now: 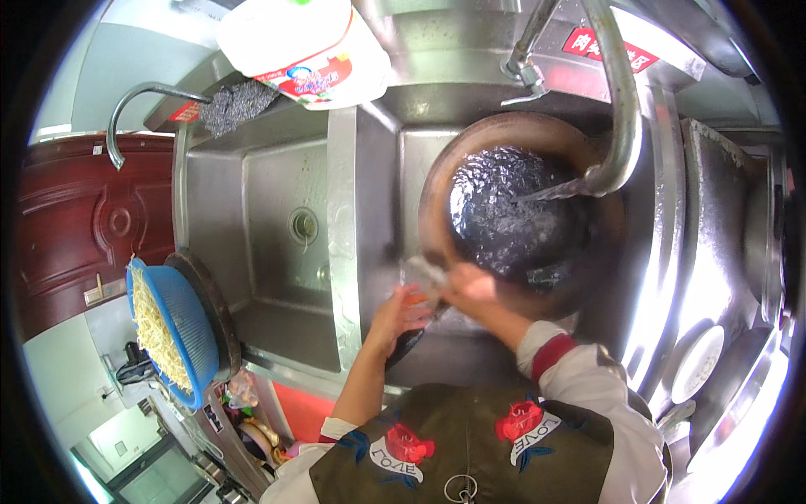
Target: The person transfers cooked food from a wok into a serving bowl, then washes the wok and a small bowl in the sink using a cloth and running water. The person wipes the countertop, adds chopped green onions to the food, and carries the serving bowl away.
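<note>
Over the near side of the right sink, my left hand (403,315) has its fingers curled around something small and partly orange, too blurred to name. My right hand (472,286) is just to its right, by the near rim of a large round wok-like pan (434,214), and grips a blurred, pale, flat thing (428,269) that I cannot identify. Water (554,190) runs from a metal faucet (620,145) into the pan, where the water's surface ripples. A dark rounded object (406,345) shows partly beneath my left hand.
The left sink basin (283,271) has a drain with scraps. At its left, a blue plastic basket (195,327) holds pale shreds (157,334). A steel-wool scourer (236,107) and a large white plastic jug (302,44) stand behind. A white lid-like disc (698,364) lies at right.
</note>
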